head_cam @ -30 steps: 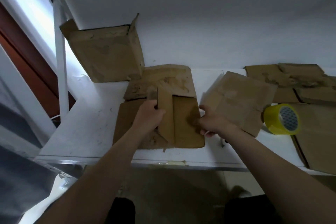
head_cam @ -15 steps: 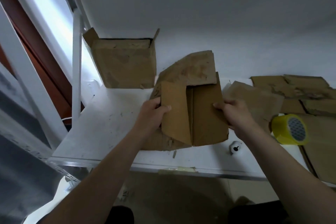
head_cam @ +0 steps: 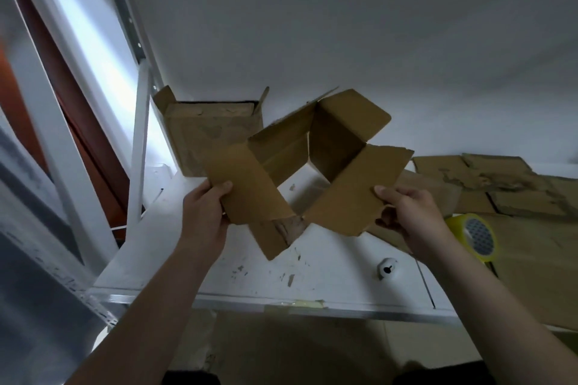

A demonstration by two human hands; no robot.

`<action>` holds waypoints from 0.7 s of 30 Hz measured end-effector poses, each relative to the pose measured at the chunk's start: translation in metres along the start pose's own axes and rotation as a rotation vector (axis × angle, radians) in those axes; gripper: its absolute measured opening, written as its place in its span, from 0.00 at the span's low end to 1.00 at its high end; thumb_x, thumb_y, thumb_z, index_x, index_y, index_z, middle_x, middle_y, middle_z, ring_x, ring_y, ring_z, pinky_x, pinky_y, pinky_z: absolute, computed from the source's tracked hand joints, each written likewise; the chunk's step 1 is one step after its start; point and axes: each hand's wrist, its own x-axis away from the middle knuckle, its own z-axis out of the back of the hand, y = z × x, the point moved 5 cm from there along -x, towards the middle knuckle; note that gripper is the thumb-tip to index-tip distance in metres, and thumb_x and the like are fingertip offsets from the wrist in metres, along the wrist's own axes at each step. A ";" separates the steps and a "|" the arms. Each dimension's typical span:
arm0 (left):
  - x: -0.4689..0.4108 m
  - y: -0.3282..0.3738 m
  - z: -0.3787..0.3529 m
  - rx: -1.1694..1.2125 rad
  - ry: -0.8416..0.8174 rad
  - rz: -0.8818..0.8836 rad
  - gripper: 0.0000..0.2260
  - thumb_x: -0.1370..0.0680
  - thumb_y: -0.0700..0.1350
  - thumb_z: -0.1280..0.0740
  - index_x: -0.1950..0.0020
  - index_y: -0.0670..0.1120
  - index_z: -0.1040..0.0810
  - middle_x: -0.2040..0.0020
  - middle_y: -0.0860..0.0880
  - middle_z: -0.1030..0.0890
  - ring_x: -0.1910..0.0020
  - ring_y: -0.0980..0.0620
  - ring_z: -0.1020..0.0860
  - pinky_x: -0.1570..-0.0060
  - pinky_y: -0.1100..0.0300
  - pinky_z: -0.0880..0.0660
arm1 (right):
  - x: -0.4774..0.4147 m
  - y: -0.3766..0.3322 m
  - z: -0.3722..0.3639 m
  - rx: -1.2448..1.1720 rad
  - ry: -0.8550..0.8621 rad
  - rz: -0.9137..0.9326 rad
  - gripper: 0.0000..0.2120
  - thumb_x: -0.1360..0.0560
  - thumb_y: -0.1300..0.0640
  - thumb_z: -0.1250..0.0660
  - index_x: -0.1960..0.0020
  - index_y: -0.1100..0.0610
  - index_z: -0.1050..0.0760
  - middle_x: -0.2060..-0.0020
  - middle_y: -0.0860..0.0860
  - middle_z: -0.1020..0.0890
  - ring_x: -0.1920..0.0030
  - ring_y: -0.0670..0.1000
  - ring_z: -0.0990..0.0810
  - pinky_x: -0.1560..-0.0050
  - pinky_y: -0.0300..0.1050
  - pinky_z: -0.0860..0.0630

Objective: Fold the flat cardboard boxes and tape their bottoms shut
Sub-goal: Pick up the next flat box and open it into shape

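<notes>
A brown cardboard box (head_cam: 331,147) hangs in the air above the white table (head_cam: 312,272), pulled open into a square tube with its flaps spread; I see the table through it. My left hand (head_cam: 205,212) grips its left flap, thumb on top. My right hand (head_cam: 406,216) pinches the edge of its right flap. A roll of yellow tape (head_cam: 475,236) lies on the table just right of my right hand. Flat cardboard boxes (head_cam: 488,178) are piled at the right.
An upright folded box (head_cam: 206,131) stands at the back left against the white wall. A small white round object (head_cam: 387,268) lies near the table's front edge. A white metal post (head_cam: 137,147) rises at the table's left corner.
The box has been lifted off the table and pulled open from flat into a square tube. Both hands have risen and moved apart with its flaps.
</notes>
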 end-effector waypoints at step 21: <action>-0.010 0.043 0.072 -0.376 0.101 -0.217 0.14 0.18 0.42 0.34 0.33 0.48 0.20 0.43 0.51 0.17 0.43 0.45 0.20 0.40 0.42 0.23 | -0.005 -0.067 -0.114 1.046 -0.259 0.573 0.61 0.32 0.46 0.20 0.25 0.31 0.69 0.51 0.54 0.18 0.59 0.53 0.18 0.56 0.56 0.17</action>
